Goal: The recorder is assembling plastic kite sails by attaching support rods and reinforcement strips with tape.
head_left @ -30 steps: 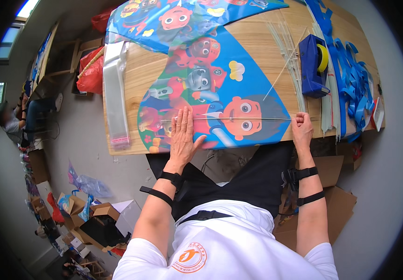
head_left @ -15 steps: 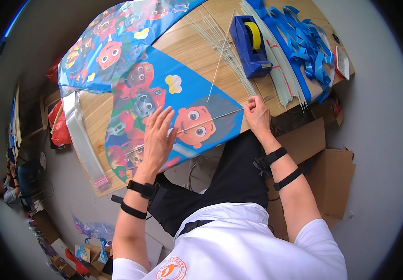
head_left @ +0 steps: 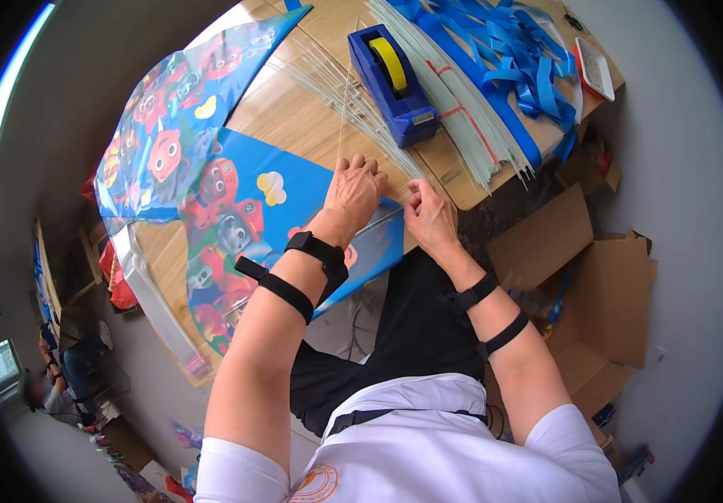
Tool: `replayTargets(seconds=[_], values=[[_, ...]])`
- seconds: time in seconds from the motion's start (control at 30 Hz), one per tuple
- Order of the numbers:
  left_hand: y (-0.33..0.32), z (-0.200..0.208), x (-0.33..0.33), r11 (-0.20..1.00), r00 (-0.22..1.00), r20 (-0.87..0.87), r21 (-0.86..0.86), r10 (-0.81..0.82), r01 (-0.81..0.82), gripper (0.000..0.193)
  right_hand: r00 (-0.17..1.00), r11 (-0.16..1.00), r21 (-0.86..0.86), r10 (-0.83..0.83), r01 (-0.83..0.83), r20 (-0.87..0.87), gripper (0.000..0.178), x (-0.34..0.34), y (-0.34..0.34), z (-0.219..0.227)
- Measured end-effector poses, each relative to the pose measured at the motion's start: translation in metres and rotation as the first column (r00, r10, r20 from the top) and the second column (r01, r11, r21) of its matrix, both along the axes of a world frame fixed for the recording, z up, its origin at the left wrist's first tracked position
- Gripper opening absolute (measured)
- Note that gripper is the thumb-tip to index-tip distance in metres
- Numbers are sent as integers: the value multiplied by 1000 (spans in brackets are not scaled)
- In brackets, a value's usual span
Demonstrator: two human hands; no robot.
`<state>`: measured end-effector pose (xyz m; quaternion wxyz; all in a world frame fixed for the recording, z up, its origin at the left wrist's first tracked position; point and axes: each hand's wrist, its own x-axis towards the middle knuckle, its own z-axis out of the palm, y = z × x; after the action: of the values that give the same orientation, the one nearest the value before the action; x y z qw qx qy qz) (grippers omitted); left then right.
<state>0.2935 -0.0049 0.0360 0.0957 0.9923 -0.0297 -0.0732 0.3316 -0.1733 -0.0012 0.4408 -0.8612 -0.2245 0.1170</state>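
One wooden table [head_left: 286, 107] carries two cartoon-printed sheets. The nearer sheet [head_left: 294, 162] lies at its near edge, under the hands; no rod is visible on the farther sheet [head_left: 202, 80]. Bundled rods [head_left: 460, 117] and a blue tape dispenser [head_left: 405, 105] stand beyond, the rods seemingly unused. The left hand [head_left: 353, 194] is palm down, fingers curled near the nearer sheet's pointed corner, their contact hidden; the right hand [head_left: 431, 218] pinches thumb to forefinger just beside it, on what I cannot tell. A thin rod [head_left: 380, 221] lies across the nearer sheet, so placing looks done; fastening may be left. Lettering around a round orange emblem [head_left: 318, 484] is too small to read
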Motion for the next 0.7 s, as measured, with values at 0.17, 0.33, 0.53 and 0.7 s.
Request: replayTargets(seconds=[0.17, 0.33, 0.53, 0.7], values=[[2, 3, 4, 999, 998, -58, -23, -38, 37, 6, 1000, 1000, 7, 5, -5, 30, 32, 1, -5, -5], [8, 9, 7, 986, 975, -220, -169, -24, -14, 18, 999, 1000, 20, 24, -24, -35, 33, 0, -7, 5], [10, 4, 12, 969, 943, -330, -241, -39, -45, 26, 995, 998, 57, 32, -27, -91, 32, 2, -9, 10], [9, 2, 19, 976, 906, -417, -218, -70, -25, 28, 993, 997, 72, 32, -24, -111, 30, 3, -10, 14]])
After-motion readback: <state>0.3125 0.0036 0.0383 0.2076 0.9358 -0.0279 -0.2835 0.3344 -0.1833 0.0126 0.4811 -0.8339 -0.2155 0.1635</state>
